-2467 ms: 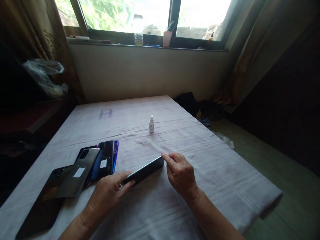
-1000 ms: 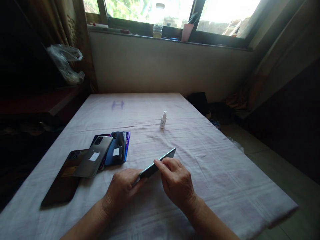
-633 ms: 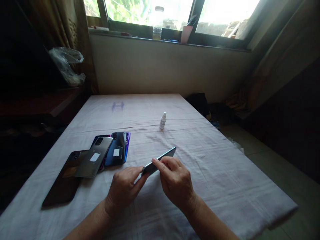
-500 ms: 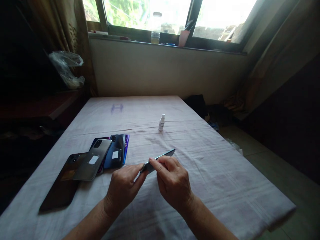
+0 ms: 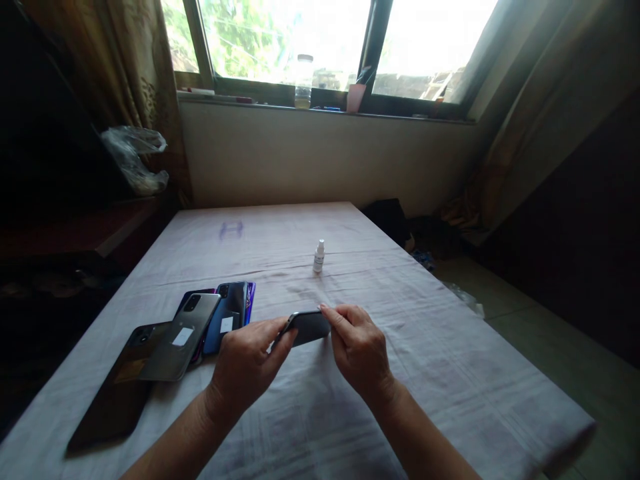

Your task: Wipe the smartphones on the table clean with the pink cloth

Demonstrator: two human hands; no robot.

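Note:
Above the cloth-covered table I hold a dark smartphone (image 5: 311, 329), tilted so that its dark face points toward me. My left hand (image 5: 253, 353) grips its left end, thumb in front and fingers behind. My right hand (image 5: 361, 350) is closed at the right end, thumb and forefinger pinching near the top corner; its other fingers are curled. A tiny pale spot shows at those fingertips, too small to make out. Beyond the hands a small white bottle (image 5: 319, 257) stands upright.
Left of my hands lie several overlapping phones: a black one (image 5: 117, 400), a silver one (image 5: 193, 337) with a white label, and a blue one (image 5: 233, 303). The table's cloth (image 5: 430, 373) is wrinkled. A jar (image 5: 303, 83) and pink cup (image 5: 355, 98) stand on the windowsill.
The phone has turned from nearly edge-on to show more of its dark face. My right hand has shifted slightly right along its edge. The whole view has tilted up a little.

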